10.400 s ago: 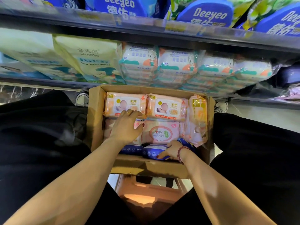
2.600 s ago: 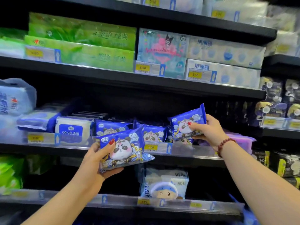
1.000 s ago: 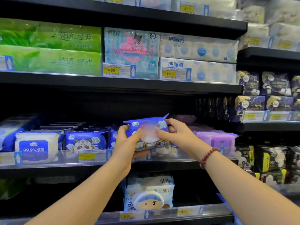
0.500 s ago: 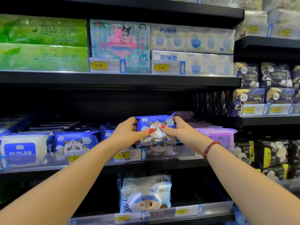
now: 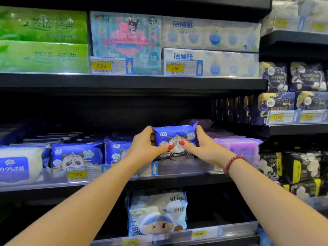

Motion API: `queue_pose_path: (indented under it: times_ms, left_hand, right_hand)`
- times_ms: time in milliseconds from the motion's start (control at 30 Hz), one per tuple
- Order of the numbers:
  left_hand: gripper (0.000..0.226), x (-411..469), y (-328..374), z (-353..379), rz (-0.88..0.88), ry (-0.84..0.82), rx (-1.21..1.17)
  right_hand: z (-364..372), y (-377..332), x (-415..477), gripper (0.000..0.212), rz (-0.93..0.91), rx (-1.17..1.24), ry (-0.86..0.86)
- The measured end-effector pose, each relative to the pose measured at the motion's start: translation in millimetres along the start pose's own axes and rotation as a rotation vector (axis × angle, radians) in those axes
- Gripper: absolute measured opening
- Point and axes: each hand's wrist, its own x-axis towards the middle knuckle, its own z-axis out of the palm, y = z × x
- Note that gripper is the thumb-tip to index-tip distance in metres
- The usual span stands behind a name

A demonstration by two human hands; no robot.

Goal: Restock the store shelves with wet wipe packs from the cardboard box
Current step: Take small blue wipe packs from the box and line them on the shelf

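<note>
A blue wet wipe pack with a panda picture (image 5: pixel 174 134) sits on top of another pack on the middle shelf (image 5: pixel 177 180). My left hand (image 5: pixel 144 148) grips its left end and my right hand (image 5: pixel 204 146) grips its right end, both thumbs pressing on its front. Two more blue panda packs (image 5: pixel 76 154) stand in the row to the left. The cardboard box is out of view.
A purple pack (image 5: pixel 237 146) lies just right of my right hand. A white and blue pack (image 5: pixel 16 167) stands far left. Tissue packs (image 5: pixel 209 34) fill the shelf above. One white cartoon pack (image 5: pixel 158 213) stands on the shelf below. Dark packs (image 5: pixel 291 102) fill the right unit.
Both hands have set the blue panda pack lower and further in, onto the stack on the middle shelf. The view has shifted a little to the right.
</note>
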Motion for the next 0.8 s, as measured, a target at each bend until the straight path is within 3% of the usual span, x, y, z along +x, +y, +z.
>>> queue_pose_path:
  times_ms: [167,300,400,467,567,700,800]
  left_hand:
    - [0.04,-5,-1,-1,0.037,-0.051,0.008]
    - [0.046,-8,-1,-5,0.02,-0.076,0.031]
    - [0.043,-13,-3,-6,0.002,-0.097,0.024]
    - [0.033,-14,-5,-6,-0.009,-0.092,0.046]
    - [0.023,-13,-6,-5,-0.021,-0.057,0.103]
    - [0.03,-10,-10,-6,-0.026,-0.077,0.271]
    - [0.046,-10,-14,-4,-0.006,-0.133,0.372]
  right_hand:
    - [-2,8,-6,0.052,-0.053,0.027,0.004]
    - [-2,12,-11,0.087,-0.085,-0.005,0.093]
    - [-4,15,-10,0.072,-0.16,-0.125,0.103]
    - [-6,12,-11,0.053,-0.142,-0.149,0.091]
    - [-7,14,-11,0.042,-0.122,-0.143,0.077]
    - [-4,18,-5,0.025,-0.093,-0.124,0.151]
    - [-2,22,-3,0.03,-0.066,-0.168,0.201]
